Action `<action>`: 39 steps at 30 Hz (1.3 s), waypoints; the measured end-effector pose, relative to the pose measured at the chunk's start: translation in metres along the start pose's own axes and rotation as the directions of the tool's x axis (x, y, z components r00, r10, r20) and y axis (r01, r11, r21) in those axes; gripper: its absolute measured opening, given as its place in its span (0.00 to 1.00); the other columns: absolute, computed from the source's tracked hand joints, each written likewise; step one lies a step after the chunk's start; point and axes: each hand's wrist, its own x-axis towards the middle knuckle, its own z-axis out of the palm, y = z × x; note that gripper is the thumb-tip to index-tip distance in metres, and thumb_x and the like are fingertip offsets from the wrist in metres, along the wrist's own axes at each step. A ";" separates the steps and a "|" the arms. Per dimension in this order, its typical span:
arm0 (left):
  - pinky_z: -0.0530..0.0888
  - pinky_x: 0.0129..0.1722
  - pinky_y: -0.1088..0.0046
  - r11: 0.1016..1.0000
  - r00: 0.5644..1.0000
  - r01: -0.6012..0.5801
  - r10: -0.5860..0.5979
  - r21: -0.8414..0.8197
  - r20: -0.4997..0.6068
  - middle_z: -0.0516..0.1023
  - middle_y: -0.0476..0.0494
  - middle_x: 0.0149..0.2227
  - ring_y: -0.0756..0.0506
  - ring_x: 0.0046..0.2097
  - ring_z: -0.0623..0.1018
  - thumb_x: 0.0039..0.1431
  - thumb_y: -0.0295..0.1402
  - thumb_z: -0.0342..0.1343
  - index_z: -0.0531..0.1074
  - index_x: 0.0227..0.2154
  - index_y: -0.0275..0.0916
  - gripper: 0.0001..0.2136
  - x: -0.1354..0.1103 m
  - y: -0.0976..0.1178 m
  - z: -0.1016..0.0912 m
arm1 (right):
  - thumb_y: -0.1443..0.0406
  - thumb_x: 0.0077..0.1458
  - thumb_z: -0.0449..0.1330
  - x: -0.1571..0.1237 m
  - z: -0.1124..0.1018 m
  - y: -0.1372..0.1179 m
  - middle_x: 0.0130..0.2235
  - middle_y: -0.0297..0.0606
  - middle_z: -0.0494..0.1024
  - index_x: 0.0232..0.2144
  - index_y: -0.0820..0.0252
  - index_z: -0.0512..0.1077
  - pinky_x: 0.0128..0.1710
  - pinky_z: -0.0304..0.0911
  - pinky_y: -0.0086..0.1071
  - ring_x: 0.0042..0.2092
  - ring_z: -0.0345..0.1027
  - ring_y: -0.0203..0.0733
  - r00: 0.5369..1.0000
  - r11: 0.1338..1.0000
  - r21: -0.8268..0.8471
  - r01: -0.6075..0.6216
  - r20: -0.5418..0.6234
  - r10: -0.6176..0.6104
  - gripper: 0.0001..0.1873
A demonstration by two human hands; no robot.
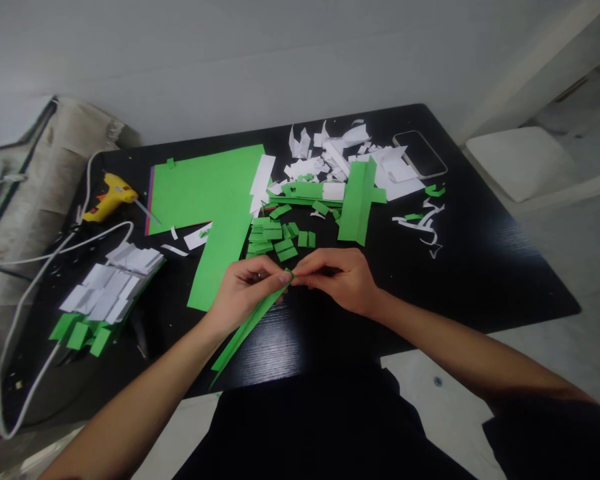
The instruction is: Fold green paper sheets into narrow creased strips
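Near the table's front edge, my left hand pinches a long folded strip of green paper, whose loose end slants down to the left. At the strip's upper end, the thumb and fingers of my right hand are pinched together, touching a small green bit at the tip. Just beyond my hands lie several small folded green paper pieces. A large green sheet and another green sheet spread out behind my left hand. A creased green strip lies behind my right hand.
White paper scraps heap at the back beside a phone. A yellow glue gun with a white cord lies at the left. Nearer stands a block of white and green folded pieces. Thin trimmings curl at the right.
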 end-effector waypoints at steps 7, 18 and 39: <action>0.72 0.28 0.76 1.000 1.000 -0.002 0.002 -0.002 0.023 0.79 0.48 0.23 0.51 0.26 0.77 0.58 0.34 0.69 0.81 0.27 0.38 0.07 0.000 -0.003 -0.002 | 0.63 0.56 0.73 0.000 0.000 -0.002 0.35 0.37 0.86 0.33 0.56 0.84 0.33 0.75 0.31 0.34 0.80 0.39 0.999 0.999 0.020 -0.044 0.014 0.044 0.03; 0.71 0.28 0.76 0.999 1.000 -0.018 0.019 0.028 -0.014 0.79 0.48 0.23 0.51 0.26 0.76 0.59 0.36 0.69 0.79 0.26 0.38 0.09 0.000 -0.002 -0.004 | 0.61 0.51 0.76 0.001 0.002 -0.001 0.28 0.34 0.82 0.33 0.60 0.82 0.28 0.72 0.29 0.27 0.75 0.36 0.961 0.955 0.111 -0.276 0.056 0.272 0.11; 0.63 0.23 0.77 0.970 0.989 -0.098 0.120 0.223 -0.087 0.72 0.52 0.23 0.52 0.24 0.67 0.58 0.37 0.66 0.76 0.28 0.38 0.09 0.001 -0.002 0.000 | 0.55 0.50 0.74 0.004 0.002 -0.004 0.24 0.34 0.79 0.31 0.63 0.78 0.27 0.74 0.30 0.25 0.73 0.35 0.891 0.874 0.187 -0.448 0.171 0.420 0.17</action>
